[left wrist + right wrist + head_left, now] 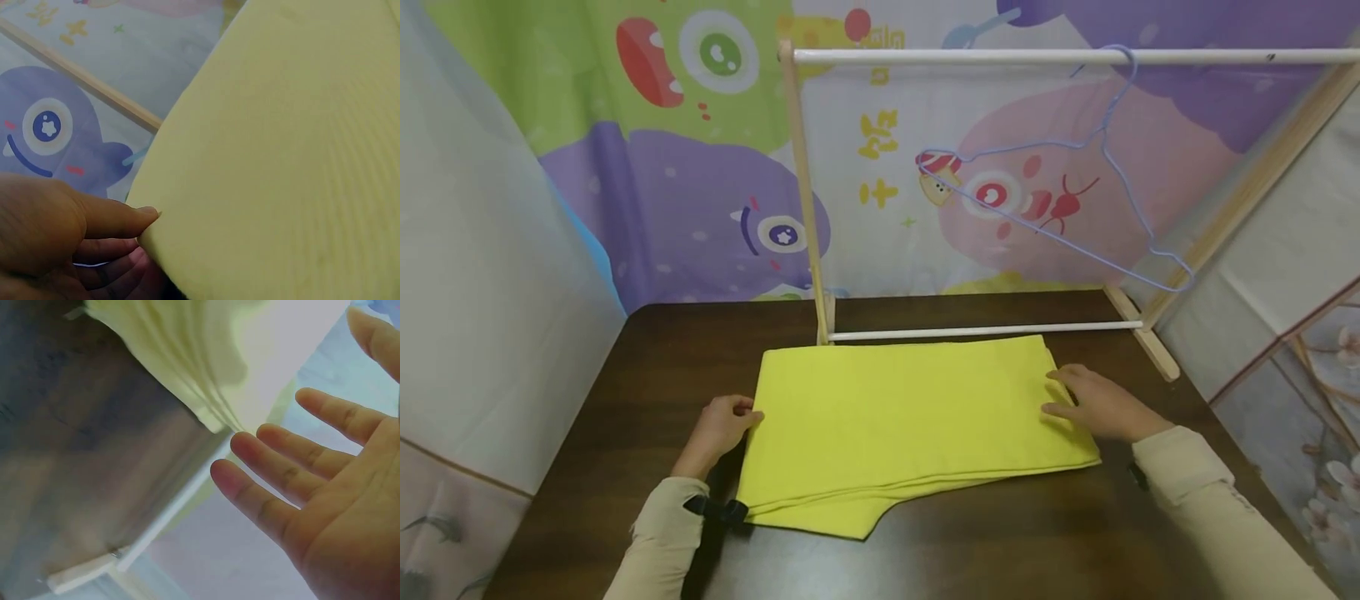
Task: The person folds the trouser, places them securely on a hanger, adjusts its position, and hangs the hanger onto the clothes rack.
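Observation:
Yellow trousers (pixel 910 417), folded into a flat layered rectangle, lie on the dark table, with a pointed crotch corner sticking out at the front left. At their left edge, my left hand (pixel 718 429) pinches the cloth between thumb and fingers; the left wrist view shows the thumb on top of the fabric (pixel 269 156). By the right edge is my right hand (pixel 1097 407), its fingers spread. In the right wrist view, that hand (pixel 331 487) has straight, parted fingers beside the stacked cloth layers (pixel 187 356) and grips nothing. Whether its fingertips touch the cloth, I cannot tell.
Behind the trousers stands a wooden rack with a white top bar (pixel 1000 57) and a low white bar (pixel 985 332). A blue wire hanger (pixel 1060 242) hangs from the top bar. Dark wooden table (pixel 985 550) surrounds the cloth; a cartoon-print curtain (pixel 700 200) is at the back.

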The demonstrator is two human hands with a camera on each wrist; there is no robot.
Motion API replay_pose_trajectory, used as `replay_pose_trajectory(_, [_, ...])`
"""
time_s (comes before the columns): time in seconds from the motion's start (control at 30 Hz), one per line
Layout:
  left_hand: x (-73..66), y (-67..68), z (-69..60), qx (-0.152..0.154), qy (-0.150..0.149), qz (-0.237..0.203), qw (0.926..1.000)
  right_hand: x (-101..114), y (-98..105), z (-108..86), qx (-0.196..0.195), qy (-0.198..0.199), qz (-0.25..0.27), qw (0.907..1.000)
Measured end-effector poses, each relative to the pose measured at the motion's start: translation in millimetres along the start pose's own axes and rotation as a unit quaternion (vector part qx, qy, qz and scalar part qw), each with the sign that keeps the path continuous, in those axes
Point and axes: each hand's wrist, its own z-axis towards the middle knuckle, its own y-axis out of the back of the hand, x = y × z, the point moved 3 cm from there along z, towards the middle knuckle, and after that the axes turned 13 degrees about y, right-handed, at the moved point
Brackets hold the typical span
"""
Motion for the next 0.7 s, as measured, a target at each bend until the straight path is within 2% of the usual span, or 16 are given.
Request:
replay_pose_trajectory(0.3, [0.6,-1.5,0.3,-0.005,0.009,-0.006,0.9999,10,44,10.7,-0.042,0.025,-0.030,0.9983])
replay_pose_trajectory(0.7, [-0.4,-0.7,2.0,-0.007,0.028,-0.025,0.9993,24,102,29.3,-0.122,0.064,-0.080,0.9872])
